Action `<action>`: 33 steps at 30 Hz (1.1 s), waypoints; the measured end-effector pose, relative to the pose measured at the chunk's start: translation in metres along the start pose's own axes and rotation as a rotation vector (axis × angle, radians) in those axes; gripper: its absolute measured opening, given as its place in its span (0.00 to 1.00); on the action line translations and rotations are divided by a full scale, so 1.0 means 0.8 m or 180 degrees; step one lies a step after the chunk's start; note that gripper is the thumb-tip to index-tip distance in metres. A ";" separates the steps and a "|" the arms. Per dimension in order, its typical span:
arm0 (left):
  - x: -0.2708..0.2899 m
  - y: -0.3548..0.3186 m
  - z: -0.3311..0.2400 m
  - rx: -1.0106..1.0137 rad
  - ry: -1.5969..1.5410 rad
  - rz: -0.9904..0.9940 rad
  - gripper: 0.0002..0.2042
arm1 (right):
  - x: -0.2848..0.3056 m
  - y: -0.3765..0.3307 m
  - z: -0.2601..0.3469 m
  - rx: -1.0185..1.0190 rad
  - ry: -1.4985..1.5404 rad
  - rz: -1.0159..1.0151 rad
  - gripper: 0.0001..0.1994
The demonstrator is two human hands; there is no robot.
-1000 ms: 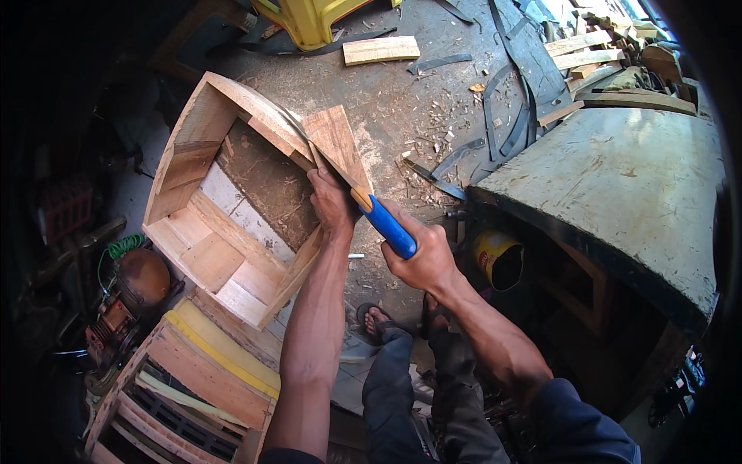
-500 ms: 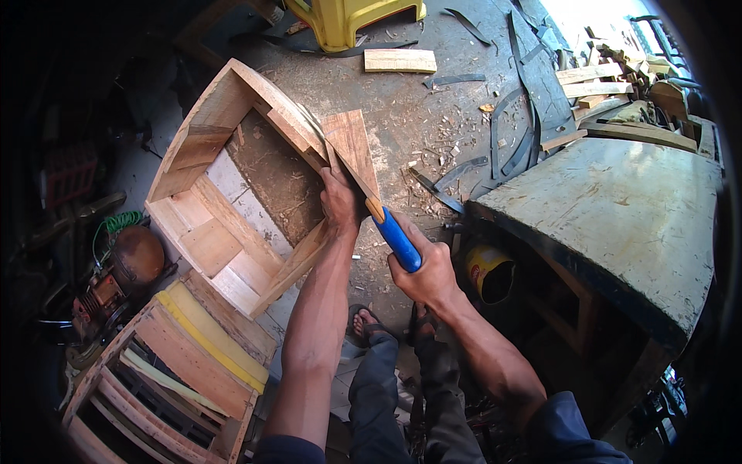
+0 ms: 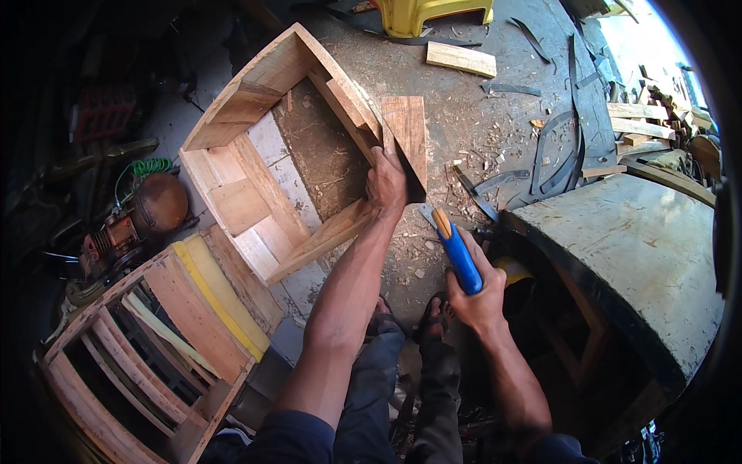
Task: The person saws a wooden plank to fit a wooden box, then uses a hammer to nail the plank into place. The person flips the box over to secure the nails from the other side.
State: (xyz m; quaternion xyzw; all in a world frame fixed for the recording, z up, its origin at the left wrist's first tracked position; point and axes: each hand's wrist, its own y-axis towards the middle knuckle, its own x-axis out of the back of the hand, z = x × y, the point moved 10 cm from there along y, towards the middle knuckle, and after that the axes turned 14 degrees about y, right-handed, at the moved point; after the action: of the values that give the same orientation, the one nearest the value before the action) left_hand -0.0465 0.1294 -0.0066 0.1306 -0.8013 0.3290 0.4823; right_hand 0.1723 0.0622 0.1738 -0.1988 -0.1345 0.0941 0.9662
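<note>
A curved, open wooden frame (image 3: 255,193) of joined pale boards stands tilted at the left of the middle. My left hand (image 3: 386,182) is closed on its right-hand corner, thumb side toward a flat wooden piece (image 3: 406,127) that sticks out past the frame's edge. In my right hand (image 3: 481,290) is the blue handle of what looks like a hand saw (image 3: 461,259), with bare wood at the handle's front. Only a short bit of its thin metal blade shows, close to the piece's near corner; the rest is hidden or edge-on.
A pale-topped table (image 3: 634,247) stands at the right. Another slatted wooden frame (image 3: 147,348) lies lower left beside a rusty compressor-like machine (image 3: 158,205). A yellow stool (image 3: 433,11), an offcut (image 3: 461,59), dark strips and wood chips lie ahead; scrap wood (image 3: 641,124) is piled far right.
My right hand has drawn the saw back toward me and away from the frame. My left hand keeps its grip. The whole view has shifted, so the scene sits farther right.
</note>
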 end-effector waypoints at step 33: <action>0.019 0.000 -0.011 -0.0365 -0.0027 -0.0544 0.17 | 0.086 -0.150 0.027 0.0292 -0.0153 0.0066 0.35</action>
State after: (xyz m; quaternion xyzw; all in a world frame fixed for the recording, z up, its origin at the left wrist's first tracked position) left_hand -0.0483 0.1366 0.0096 0.1720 -0.8068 0.2397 0.5118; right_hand 0.2465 -0.0217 0.2575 -0.1533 -0.1512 0.1149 0.9698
